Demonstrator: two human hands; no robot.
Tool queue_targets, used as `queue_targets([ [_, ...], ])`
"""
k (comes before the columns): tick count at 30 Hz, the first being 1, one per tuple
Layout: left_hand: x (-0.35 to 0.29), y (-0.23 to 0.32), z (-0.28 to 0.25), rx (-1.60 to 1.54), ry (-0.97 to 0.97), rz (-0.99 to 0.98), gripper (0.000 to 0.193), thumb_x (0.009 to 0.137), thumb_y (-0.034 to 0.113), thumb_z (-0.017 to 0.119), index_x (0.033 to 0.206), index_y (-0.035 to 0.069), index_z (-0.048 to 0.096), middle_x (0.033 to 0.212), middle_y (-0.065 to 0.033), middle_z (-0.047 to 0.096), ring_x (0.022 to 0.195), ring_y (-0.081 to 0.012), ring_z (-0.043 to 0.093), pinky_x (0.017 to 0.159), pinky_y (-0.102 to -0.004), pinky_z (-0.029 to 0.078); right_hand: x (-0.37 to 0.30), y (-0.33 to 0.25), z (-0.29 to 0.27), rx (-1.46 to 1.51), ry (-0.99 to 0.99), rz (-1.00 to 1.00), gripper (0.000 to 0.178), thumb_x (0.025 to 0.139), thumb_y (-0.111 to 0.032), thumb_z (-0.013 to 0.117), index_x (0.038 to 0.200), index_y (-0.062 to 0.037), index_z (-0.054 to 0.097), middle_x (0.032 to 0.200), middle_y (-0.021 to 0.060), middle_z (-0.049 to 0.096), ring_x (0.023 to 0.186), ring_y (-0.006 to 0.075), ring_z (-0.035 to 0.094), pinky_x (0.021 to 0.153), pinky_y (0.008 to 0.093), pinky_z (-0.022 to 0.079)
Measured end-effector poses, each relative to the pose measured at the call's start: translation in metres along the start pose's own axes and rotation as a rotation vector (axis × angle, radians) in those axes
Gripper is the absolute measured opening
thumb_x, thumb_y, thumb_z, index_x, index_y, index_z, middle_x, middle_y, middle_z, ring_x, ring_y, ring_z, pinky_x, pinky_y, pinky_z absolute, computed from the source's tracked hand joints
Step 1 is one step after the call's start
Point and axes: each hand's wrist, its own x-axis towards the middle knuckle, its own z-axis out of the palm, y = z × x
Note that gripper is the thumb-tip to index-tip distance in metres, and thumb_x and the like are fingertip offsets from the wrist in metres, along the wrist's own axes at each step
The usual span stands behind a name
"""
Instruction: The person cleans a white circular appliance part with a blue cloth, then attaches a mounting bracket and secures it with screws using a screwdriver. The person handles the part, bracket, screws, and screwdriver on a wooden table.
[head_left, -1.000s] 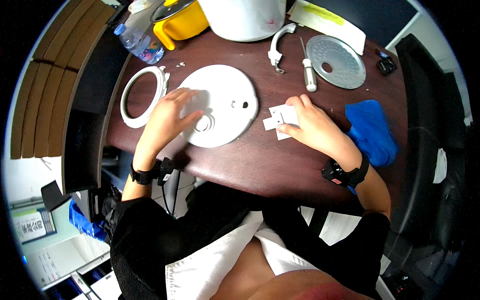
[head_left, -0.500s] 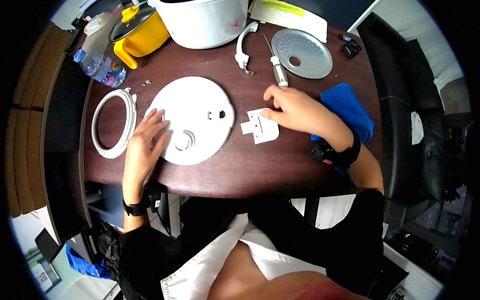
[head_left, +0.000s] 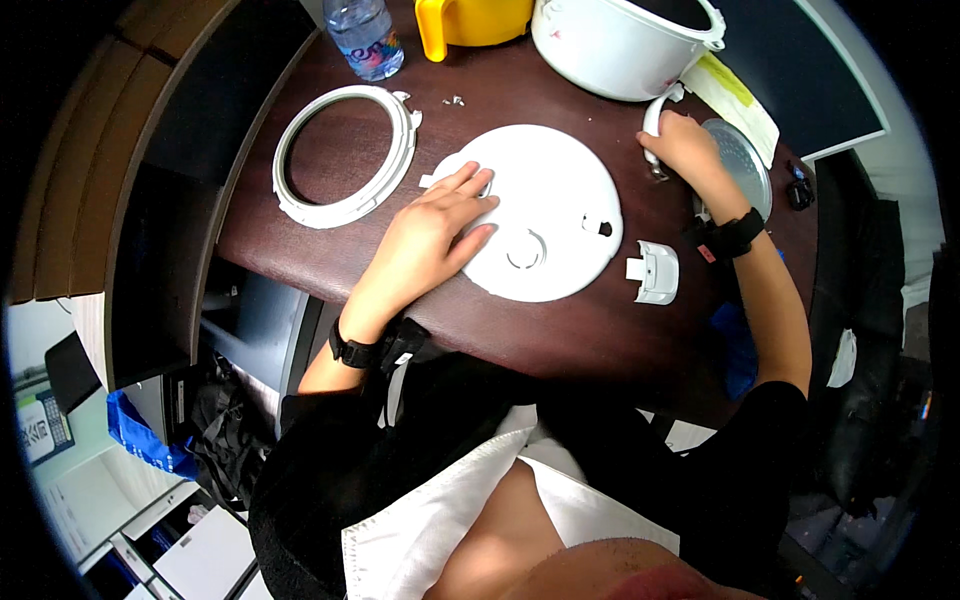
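Observation:
My left hand [head_left: 425, 235] lies with fingers stretched out on the left edge of a round white plastic lid [head_left: 545, 215], which rests flat on the table. My right hand [head_left: 685, 145] is closed around a white curved handle [head_left: 653, 122] at the back right. A small white plastic cover [head_left: 657, 273] sits just right of the lid, its tab toward it. Partly behind my right hand and wrist is a perforated metal disc [head_left: 742, 160]. The screwdriver seen earlier is mostly hidden there.
A white ring [head_left: 330, 213] lies at left, with small white scraps [head_left: 455, 101] near it. At the back stand a water bottle [head_left: 367, 45], a yellow pot [head_left: 480, 25] and a white cooker body [head_left: 620, 50]. A blue cloth [head_left: 737, 350] is beneath my right forearm.
My right hand has left the small white cover and gone back to grip the curved handle. The cover now shows a different side. The view has shifted left; my left hand stays on the lid.

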Motion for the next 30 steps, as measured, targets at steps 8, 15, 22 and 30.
queue_targets([
  [8,-0.002,-0.019,0.000,-0.182,0.026,0.041,0.033,0.087,0.012,0.063,0.118,0.004,0.066,0.129,-0.0171,0.060,0.130,-0.0310,0.049,0.106,-0.0415,0.041,-0.084,0.061,-0.044,0.658,-0.179,-0.120,0.020,0.091,-0.017,0.051,0.099,-0.0036,0.063,0.085,0.0018,0.062,0.077,0.0112,0.059,0.066,0.0261,0.046],
  [15,-0.003,-0.027,0.003,-0.353,0.355,-0.038,0.054,0.086,0.014,0.068,0.137,0.008,0.051,0.120,-0.0179,0.064,0.107,-0.0282,0.065,0.088,-0.0366,0.052,-0.122,-0.030,-0.028,0.931,-0.256,-0.395,0.027,0.093,-0.007,0.050,0.117,0.0001,0.058,0.093,0.0052,0.064,0.078,0.0096,0.060,0.069,0.0249,0.050],
  [22,-0.008,-0.036,0.003,-0.261,0.278,-0.003,0.047,0.086,0.012,0.067,0.132,0.006,0.055,0.120,-0.0183,0.064,0.106,-0.0291,0.065,0.089,-0.0366,0.051,-0.113,-0.057,-0.018,0.704,-0.262,-0.404,0.026,0.088,-0.008,0.051,0.109,0.0026,0.061,0.082,0.0073,0.061,0.070,0.0118,0.055,0.063,0.0275,0.044],
  [30,-0.007,-0.039,0.004,-0.190,0.264,0.060,0.036,0.085,0.005,0.063,0.121,0.002,0.062,0.121,-0.0176,0.063,0.113,-0.0320,0.061,0.097,-0.0385,0.047,-0.119,-0.075,-0.011,0.467,0.041,-0.580,0.022,0.091,-0.012,0.052,0.108,0.0004,0.058,0.098,0.0155,0.058,0.093,0.0277,0.058,0.080,0.0379,0.045],
])
